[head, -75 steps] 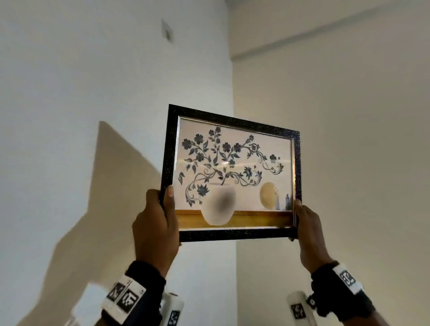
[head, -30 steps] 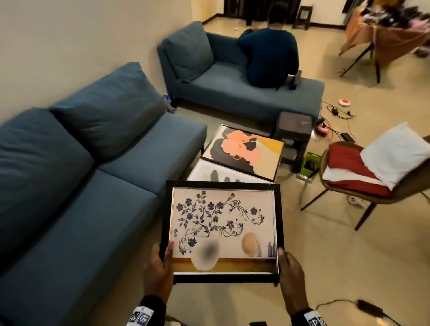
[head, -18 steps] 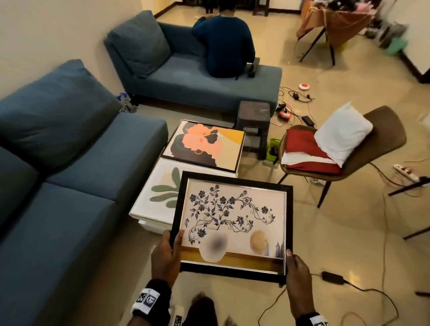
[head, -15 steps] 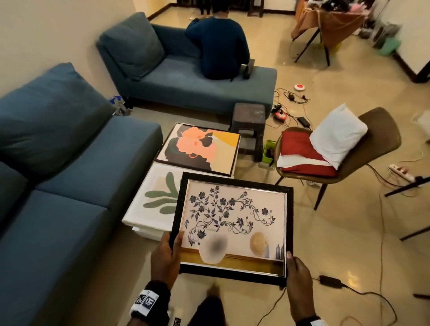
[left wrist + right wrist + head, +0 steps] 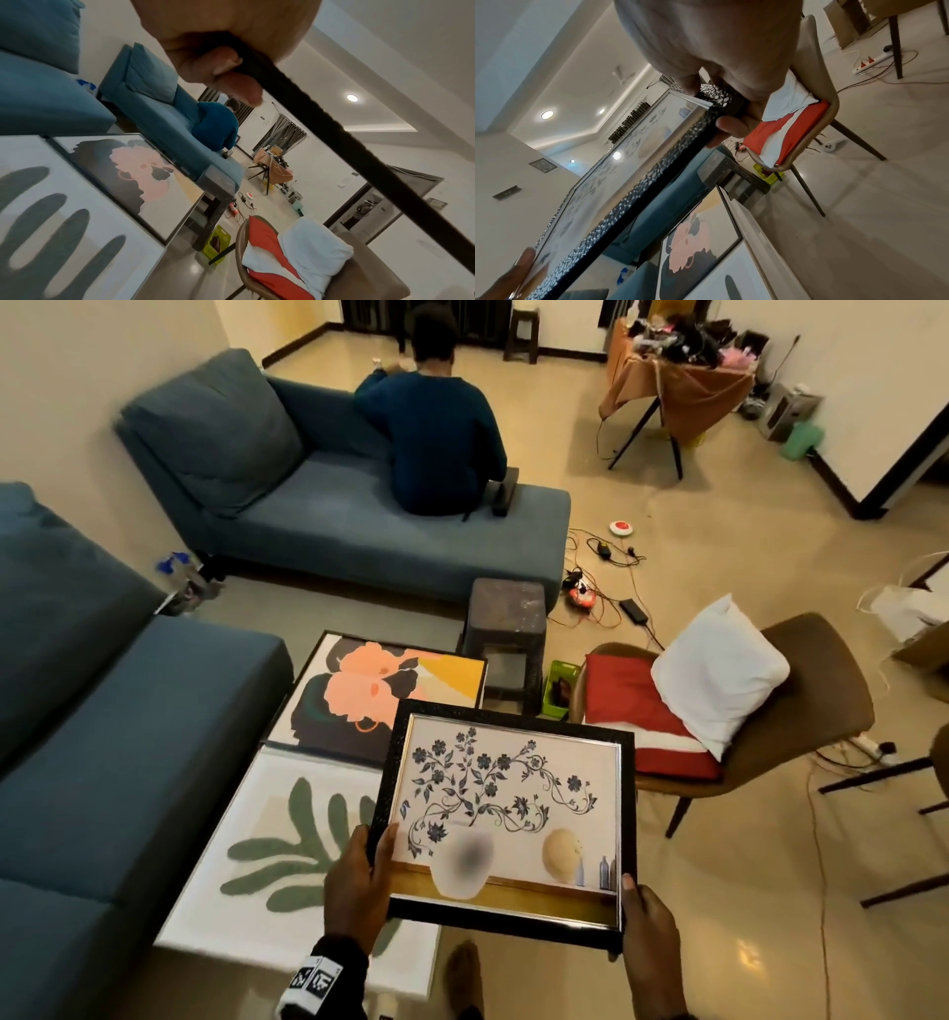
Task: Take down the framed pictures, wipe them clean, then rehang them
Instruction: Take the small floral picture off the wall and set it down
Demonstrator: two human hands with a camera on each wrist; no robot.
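I hold a black-framed picture of blue flowers and a vase point(image 5: 506, 814) face up over the low table. My left hand point(image 5: 359, 880) grips its lower left corner, thumb on the glass. My right hand point(image 5: 642, 916) grips the lower right corner. In the left wrist view my left hand point(image 5: 226, 67) curls round the dark frame edge point(image 5: 334, 132). In the right wrist view my right hand point(image 5: 721, 105) clasps the textured frame point(image 5: 634, 203). Two more pictures lie on the table: a pink-and-black one point(image 5: 380, 695) and a green-leaf one point(image 5: 287, 850).
A blue sofa point(image 5: 102, 737) runs along the left. A person point(image 5: 436, 439) sits on a second blue sofa point(image 5: 318, 516) beyond. A dark stool point(image 5: 506, 629), a brown chair point(image 5: 801, 711) with red and white cushions, and floor cables point(image 5: 611, 603) stand to the right.
The framed picture came down from the wall to waist height. Since half a second ago I have stepped closer to the low table, and the frame now overlaps both pictures lying there.
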